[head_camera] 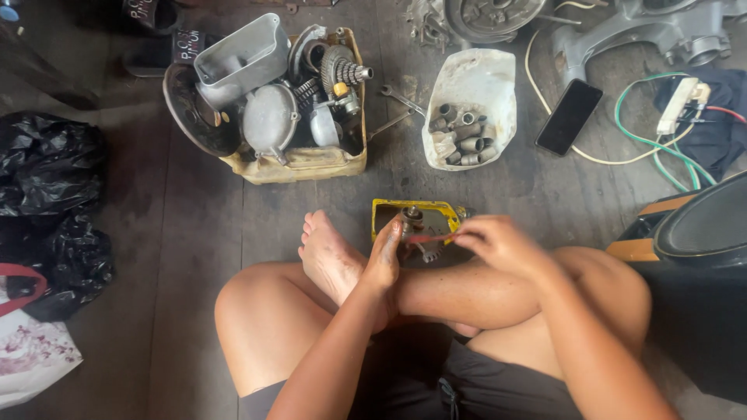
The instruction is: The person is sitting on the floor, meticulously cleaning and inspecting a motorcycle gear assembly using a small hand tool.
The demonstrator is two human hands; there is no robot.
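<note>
I sit cross-legged on a dark wooden floor. A small yellow tray lies in front of my shins, with a round metal part in it. My left hand, its fingers black with grease, rests at the tray's near edge and touches that metal part. My right hand pinches one end of a thin red-handled tool that runs across to my left fingers. What lies under the hands is hidden.
A yellowish box full of grey engine parts and gears stands ahead on the left. A white container holds several metal sockets. Two wrenches, a black phone, cables with a power strip, black bags and engine casings surround me.
</note>
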